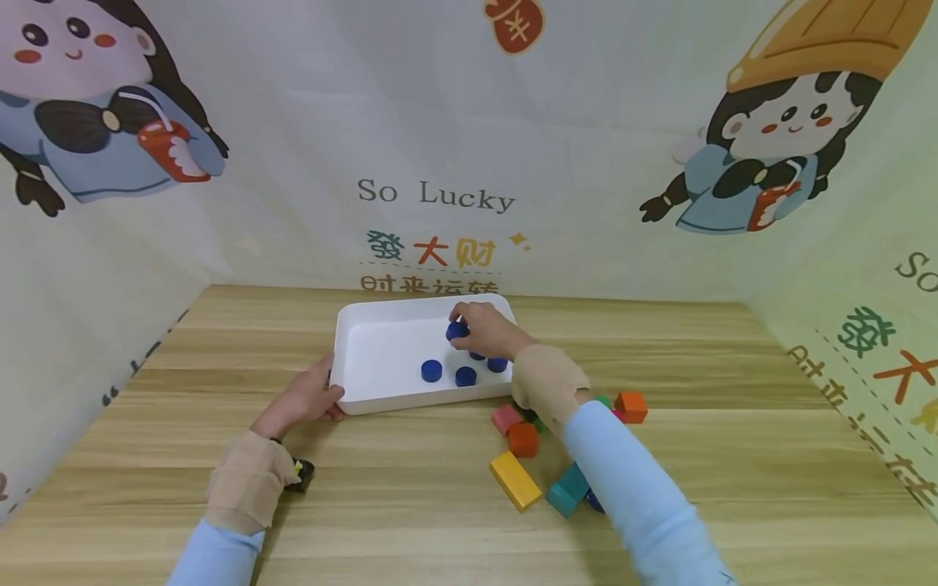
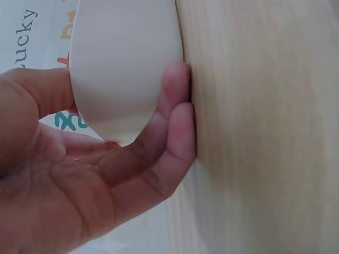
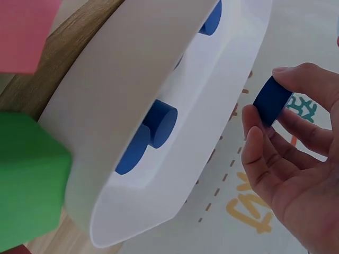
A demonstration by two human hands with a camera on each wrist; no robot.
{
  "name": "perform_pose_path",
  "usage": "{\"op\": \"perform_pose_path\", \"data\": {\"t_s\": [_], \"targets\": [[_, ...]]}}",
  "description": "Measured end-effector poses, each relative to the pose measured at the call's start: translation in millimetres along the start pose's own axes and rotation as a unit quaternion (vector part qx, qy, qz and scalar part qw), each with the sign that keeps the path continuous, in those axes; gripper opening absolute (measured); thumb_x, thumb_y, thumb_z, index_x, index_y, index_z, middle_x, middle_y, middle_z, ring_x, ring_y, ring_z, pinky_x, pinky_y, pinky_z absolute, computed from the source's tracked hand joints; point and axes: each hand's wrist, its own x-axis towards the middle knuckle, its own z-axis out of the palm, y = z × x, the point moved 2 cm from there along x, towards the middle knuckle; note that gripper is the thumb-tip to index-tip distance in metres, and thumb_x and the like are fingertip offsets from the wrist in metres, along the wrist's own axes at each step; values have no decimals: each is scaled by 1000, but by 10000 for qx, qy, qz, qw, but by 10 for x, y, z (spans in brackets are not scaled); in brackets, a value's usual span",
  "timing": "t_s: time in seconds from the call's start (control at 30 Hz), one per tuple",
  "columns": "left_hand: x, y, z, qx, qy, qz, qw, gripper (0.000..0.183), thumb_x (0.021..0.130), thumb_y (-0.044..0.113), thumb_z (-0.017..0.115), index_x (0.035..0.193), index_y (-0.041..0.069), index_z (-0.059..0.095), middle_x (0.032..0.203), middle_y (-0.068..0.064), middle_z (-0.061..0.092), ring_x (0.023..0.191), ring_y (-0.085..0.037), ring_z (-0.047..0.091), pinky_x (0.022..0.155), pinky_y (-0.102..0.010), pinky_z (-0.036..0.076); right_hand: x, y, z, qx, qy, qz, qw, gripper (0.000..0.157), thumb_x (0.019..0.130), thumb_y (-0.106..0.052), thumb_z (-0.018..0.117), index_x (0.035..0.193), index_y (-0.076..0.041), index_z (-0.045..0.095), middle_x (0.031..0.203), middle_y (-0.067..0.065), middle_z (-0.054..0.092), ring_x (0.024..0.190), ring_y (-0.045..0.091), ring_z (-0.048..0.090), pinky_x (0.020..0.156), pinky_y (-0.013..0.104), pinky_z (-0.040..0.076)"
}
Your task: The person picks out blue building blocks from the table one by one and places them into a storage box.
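A white rectangular tray [image 1: 425, 400] lies on the wooden table, with several short blue cylinder blocks [image 1: 431, 370] standing inside it, mostly toward its right half. My left hand [image 1: 311, 395] grips the tray's left end; in the left wrist view the thumb is at the rim and fingertips [image 2: 176, 87] press the outer wall close to the table. Over the tray's right part, my right hand [image 1: 493, 327] pinches one blue cylinder block [image 3: 273, 100] between thumb and fingers, held above the tray floor. Part of the other blue blocks is hidden behind the tray wall in the right wrist view.
In front of the tray's right end lie loose coloured blocks: pink [image 1: 506, 419], red-orange [image 1: 523, 439], yellow [image 1: 515, 482], teal [image 1: 567, 491] and orange [image 1: 632, 407]. My right forearm covers some of them. A printed cloth [image 1: 440, 130] stands behind the table.
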Motion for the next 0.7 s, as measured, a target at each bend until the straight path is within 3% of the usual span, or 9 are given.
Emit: {"op": "perform_pose_path", "data": {"t_s": [0.17,0.23,0.4,0.47,0.6,0.7], "targets": [[-1,-1,2,-3,17,19,10000,45,83,-6,38,124,-13,23,90,-31,53,55,-17,59,50,-30,52,93,13,51,-86,-77,210,9997,37,83,-20,59,114,-2,53,108,13,58,97,22,54,86,31,45],[-1,0,1,-8,21,4,10000,44,83,-6,38,124,-13,24,91,-31,53,55,-17,58,50,-30,52,300,233,226,-125,172,-38,9998,37,82,-29,61,109,-5,55,102,11,60,92,19,55,81,28,46],[3,-8,-2,15,3,-20,10000,43,84,-6,39,124,-13,25,93,-31,53,55,-16,58,50,-30,52,986,869,778,-229,227,-57,9995,45,76,-39,66,108,-10,56,100,6,60,90,17,54,78,27,45],[3,-12,-5,29,0,-20,10000,43,84,-5,40,124,-12,25,93,-31,53,56,-17,58,50,-30,52,1163,1003,926,-368,82,148,9992,46,76,-40,65,111,-12,55,103,4,59,93,17,53,82,28,45],[-10,-3,-11,77,6,-35,10000,43,85,-5,40,125,-12,25,92,-30,53,56,-18,59,50,-30,52,1507,1332,1256,-506,241,13,9984,48,72,-49,65,107,-19,55,98,-3,58,89,12,51,79,28,45],[-15,-2,-14,55,8,-50,10000,45,85,-5,40,126,-12,24,93,-30,54,56,-18,59,50,-30,52,1671,1477,1413,-476,119,62,9988,51,69,-54,66,108,-23,54,98,-6,56,89,10,50,79,27,44]]}}
